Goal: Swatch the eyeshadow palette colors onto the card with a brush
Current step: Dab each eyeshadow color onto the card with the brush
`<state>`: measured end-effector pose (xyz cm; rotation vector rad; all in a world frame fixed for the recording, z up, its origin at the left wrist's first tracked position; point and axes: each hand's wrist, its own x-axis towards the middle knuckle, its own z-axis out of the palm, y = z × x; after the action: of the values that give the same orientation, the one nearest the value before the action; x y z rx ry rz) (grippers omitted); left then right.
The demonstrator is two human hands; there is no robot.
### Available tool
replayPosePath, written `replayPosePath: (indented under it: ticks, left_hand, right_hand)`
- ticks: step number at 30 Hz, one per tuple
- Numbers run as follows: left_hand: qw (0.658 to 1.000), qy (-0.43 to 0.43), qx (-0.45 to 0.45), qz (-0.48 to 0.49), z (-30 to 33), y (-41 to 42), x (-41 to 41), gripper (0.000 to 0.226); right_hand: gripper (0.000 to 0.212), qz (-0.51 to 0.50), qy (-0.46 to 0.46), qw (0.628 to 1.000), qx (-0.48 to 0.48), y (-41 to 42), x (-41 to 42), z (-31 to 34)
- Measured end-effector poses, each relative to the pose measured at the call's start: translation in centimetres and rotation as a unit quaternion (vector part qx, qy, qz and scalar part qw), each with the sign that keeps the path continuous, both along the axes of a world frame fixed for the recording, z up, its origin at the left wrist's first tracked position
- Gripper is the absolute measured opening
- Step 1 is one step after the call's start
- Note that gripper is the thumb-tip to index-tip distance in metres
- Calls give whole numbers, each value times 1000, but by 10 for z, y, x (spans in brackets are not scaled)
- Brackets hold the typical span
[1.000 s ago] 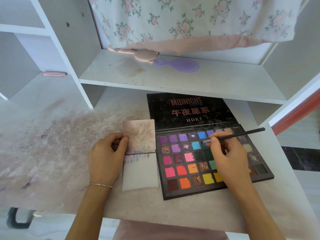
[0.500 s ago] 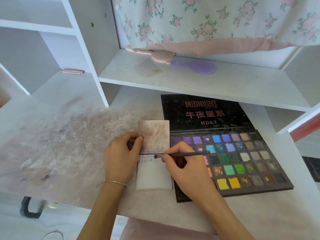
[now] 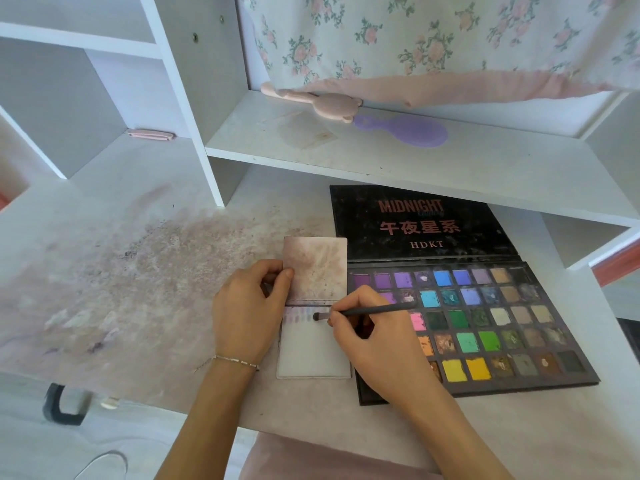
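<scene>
Steadying the card at its 9 o'clock edge, the left hand is pinching it; the right hand is gripping the brush, its tip touching the swatch row, palette at 3 o'clock.

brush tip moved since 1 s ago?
Yes. The brush tip, then over the palette pans by the blue shades, has gone leftward off the palette onto the card, beside the swatch row. The right hand holds it.

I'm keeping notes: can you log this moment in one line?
right hand holds brush | tip on card | left hand steadies card | palette open
</scene>
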<state>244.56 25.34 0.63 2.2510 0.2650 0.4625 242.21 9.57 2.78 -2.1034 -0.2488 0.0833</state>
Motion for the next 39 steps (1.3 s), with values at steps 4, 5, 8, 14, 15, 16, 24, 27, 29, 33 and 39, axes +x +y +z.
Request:
replayPosePath:
  ticks: [4,5,8,14,15,16,24,27,29,33,39]
  left_hand:
    - [1000,3,1,3,1,-1,0,9]
    - [1000,3,2,3,1,-1,0,9]
    - [1000,7,7,5,1,-1,0,9]
    - [1000,4,11,5,1,-1,0,9]
    - [1000,4,12,5,1,-1,0,9]
    - [1000,4,13,4,1,-1,0,8]
    - [1000,1,13,2,0,0,0,8]
    - [1000,1,12,1,0,0,0,8]
    - [1000,0,12,3,0,0,0,8]
    - [1000,-1,13,3,0,-1,0,8]
    - [1000,-5,11,1,0,0,0,7]
  right_hand:
    - [6,4,-3,1000,-8,1,-1,1]
    - [5,3,-6,1000,-11,1,0,1]
    - [4,0,-12,1000,-17,1,0,1]
    - [8,7,0,1000,-15,0,0,1]
    - [8,7,1,1000,-15,1,0,1]
    - [8,6,0,1000,-16,1,0,1]
    - [5,4,-5,1000,-22,1,1,0]
    - [6,3,-6,1000,-22,1,1,0]
    - [8,5,-1,1000,-21,1,1,-1]
    - [7,3,-4,1000,-24,1,1,-1]
    - [9,5,-1,1000,-22,1,2,-1]
